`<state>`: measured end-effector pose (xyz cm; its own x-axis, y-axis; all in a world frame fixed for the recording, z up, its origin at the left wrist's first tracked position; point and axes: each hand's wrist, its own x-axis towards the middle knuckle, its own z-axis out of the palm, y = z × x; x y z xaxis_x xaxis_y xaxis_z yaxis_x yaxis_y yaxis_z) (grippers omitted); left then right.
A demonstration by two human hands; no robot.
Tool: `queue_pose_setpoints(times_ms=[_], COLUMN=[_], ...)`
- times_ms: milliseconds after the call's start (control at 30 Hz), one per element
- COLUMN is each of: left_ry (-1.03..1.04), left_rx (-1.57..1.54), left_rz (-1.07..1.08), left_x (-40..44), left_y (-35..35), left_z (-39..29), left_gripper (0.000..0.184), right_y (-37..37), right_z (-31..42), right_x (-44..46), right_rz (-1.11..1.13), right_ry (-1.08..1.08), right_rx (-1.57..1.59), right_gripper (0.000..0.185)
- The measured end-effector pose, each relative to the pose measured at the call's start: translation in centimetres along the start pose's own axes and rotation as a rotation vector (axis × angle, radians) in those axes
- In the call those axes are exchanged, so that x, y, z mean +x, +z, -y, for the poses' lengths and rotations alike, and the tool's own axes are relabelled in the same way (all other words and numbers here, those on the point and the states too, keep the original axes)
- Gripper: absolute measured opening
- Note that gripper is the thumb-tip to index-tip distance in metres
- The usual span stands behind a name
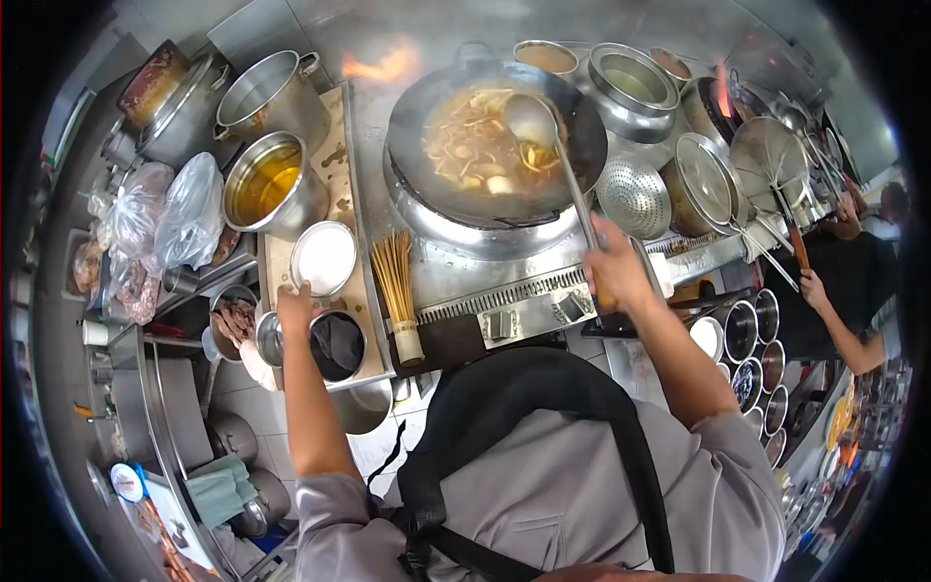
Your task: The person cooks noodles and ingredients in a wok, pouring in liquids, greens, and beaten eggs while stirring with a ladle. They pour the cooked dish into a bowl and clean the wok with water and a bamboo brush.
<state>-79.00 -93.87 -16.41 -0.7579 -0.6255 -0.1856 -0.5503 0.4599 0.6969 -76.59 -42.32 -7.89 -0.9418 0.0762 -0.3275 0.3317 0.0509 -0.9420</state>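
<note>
right hand (621,267) closed around ladle (530,119); left hand (296,305) seemingly pinching the bowl (324,259) edge.

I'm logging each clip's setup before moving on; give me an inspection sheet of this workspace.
Surface: steel stove top; stained board to its left.
Job's things: wok on the stove, holding food in brown liquid; ladle in the wok.
Clutter: oil pot, bags and stick bundle left of the wok; perforated scoop to its right.
Hands: right hand closed round the ladle's handle; left hand at the rim of a white bowl, grip unclear.
Cables: nothing seen.
Surroundings: flame behind the wok, to the left; another person's hand at far right.
</note>
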Motion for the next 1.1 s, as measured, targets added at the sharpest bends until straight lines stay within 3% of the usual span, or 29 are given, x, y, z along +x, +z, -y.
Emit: queue_pose_setpoints(times_ms=[33,67,133,167,233,267,300,333,367,467,533,600,700,767,833,900,1100], left_ry=[-0.005,0.193,0.485,0.481,0.555,0.599,0.617,0.535,0.652,0.681,1.125,1.22,1.269,1.237,1.207,1.191,1.188], left_rx=[-0.004,-0.005,-0.1,-0.317,-0.289,-0.431,-0.364,-0.434,-0.335,-0.293,-0.179,-0.203,-0.14,-0.117,-0.098,-0.025,-0.028], left_rz=[-0.01,-0.167,-0.353,-0.3,-0.201,-0.073,-0.004,0.062,0.051,0.145,-0.003,-0.007,0.083,0.041,-0.004,0.002,-0.059], left_x=[-1.7,-3.5,-5.8,-7.7,-10.5,-13.7,-15.4,-17.2,-18.8,-21.7,-22.4,-23.3,-23.4,-22.6,-21.6,-20.8,-20.9], left_y=[0.0,0.0,1.2,2.6,6.2,7.0,8.2,9.6,10.2,12.2,13.5,14.8,17.7,19.1,20.6,21.7,22.3], left_z=[-0.9,-1.3,-0.6,-1.0,-0.3,-2.6,-3.1,-4.1,-5.8,-10.5,-14.9,-19.0,-21.8,-22.1,-22.0,-21.4,-21.6], left_gripper=[0.03,0.032,0.028,0.023,0.014,0.012,0.006,0.006,0.01,0.014,0.017,0.02,0.019,0.015,0.012,0.007,0.013], right_y=[-0.3,-0.6,-1.4,-1.9,-2.9,-2.7,-2.5,-2.3,-2.4,-3.9,-5.5,-8.1,-9.2,-8.8,-8.3,-7.5,-10.3], right_z=[0.0,0.8,1.7,1.6,1.7,1.3,0.9,0.7,0.5,0.7,0.6,2.6,2.9,2.8,3.0,2.1,4.5], right_x=[-1.1,-1.2,-1.6,-0.6,3.6,5.3,5.7,5.9,5.9,2.6,2.9,4.6,8.1,9.7,10.9,11.9,10.0], right_rz=[0.001,0.011,0.108,0.111,0.292,0.213,0.223,0.141,0.058,0.099,0.196,0.277,0.351,0.188,0.17,0.176,0.493], right_ry=[0.022,0.019,0.291,0.293,0.252,0.204,0.201,0.09,-0.021,0.012,0.07,0.113,0.092,-0.106,-0.105,-0.092,0.15], right_rx=[0.049,0.05,0.413,0.421,0.557,0.377,0.382,0.162,-0.058,-0.081,-0.025,0.048,0.11,0.01,-0.001,-0.007,0.326], right_gripper=[0.057,0.057,0.056,0.056,0.061,0.062,0.062,0.063,0.064,0.064,0.059,0.059,0.059,0.06,0.061,0.061,0.056])
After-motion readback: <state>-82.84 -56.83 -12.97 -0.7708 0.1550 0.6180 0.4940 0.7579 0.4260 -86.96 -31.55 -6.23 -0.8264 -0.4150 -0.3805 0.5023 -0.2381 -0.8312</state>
